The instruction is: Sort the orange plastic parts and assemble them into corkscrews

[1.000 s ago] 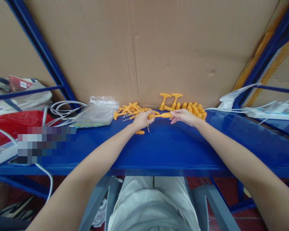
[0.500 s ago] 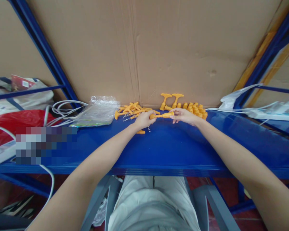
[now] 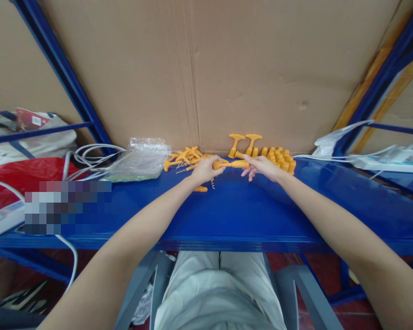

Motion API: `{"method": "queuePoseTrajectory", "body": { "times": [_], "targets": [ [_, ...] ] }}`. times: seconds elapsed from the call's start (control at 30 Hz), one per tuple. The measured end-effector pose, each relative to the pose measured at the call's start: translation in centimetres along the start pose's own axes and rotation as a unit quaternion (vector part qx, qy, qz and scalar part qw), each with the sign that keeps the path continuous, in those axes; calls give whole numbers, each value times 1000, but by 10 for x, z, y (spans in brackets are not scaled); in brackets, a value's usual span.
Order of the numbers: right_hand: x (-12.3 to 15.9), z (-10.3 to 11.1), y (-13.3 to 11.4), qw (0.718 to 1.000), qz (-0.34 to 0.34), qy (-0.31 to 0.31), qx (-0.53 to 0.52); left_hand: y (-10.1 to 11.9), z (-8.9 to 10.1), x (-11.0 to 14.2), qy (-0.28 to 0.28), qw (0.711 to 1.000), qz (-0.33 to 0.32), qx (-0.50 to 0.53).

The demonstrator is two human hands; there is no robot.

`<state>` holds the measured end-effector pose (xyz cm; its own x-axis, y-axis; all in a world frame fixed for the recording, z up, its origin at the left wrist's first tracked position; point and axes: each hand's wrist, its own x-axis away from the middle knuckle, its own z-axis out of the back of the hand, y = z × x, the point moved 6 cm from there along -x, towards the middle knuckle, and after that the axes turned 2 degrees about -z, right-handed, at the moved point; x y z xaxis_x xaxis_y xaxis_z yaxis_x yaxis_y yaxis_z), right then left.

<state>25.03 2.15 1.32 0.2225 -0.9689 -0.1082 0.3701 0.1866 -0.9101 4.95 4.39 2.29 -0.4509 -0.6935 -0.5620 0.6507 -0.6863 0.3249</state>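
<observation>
My left hand (image 3: 206, 169) is closed round the T-handle end of a yellow corkscrew (image 3: 229, 164). At its other end, my right hand (image 3: 259, 167) pinches the yellow sleeve (image 3: 240, 163) between thumb and finger, its lower fingers loosely apart. The corkscrew lies level between both hands; any metal spiral inside it is hidden. Behind and left of my left hand is a heap of yellow corkscrews (image 3: 189, 155) with bare metal spirals. Beyond my right hand stand several yellow sleeves (image 3: 282, 158) in rows. Two sleeved corkscrews (image 3: 253, 143) stand upright near the cardboard.
The blue table (image 3: 220, 215) backs onto a cardboard wall (image 3: 261, 73). Clear plastic bags (image 3: 141, 158) and white cables (image 3: 96, 149) lie to the left, beside a red bag (image 3: 34, 172). A white power strip (image 3: 392, 160) is at far right. A pixelated patch covers something at left.
My right hand has shifted slightly left and turned on the sleeve, its lower fingers now more spread. Sleeve and handle look a little closer together. My left hand stays nearly still.
</observation>
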Motion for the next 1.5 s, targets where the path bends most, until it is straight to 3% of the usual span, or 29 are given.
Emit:
{"method": "queuePoseTrajectory", "body": {
  "times": [0.2,0.4,0.57,0.87,1.5],
  "targets": [
    [-3,-1,8,999,-34,-26,-5,0,-1,-1,5,1000,2,-5],
    [-2,4,8,999,14,-50,2,-3,-2,0,4,1000,0,-12],
    [0,0,5,997,12,-75,-8,-1,1,2,11,1000,-1,-4],
    [-1,-11,10,995,-69,-48,-44,-1,1,2,29,1000,-7,-2],
    [0,-13,10,993,-103,-40,-35,1,3,2,29,999,1,-17]
  ]
}}
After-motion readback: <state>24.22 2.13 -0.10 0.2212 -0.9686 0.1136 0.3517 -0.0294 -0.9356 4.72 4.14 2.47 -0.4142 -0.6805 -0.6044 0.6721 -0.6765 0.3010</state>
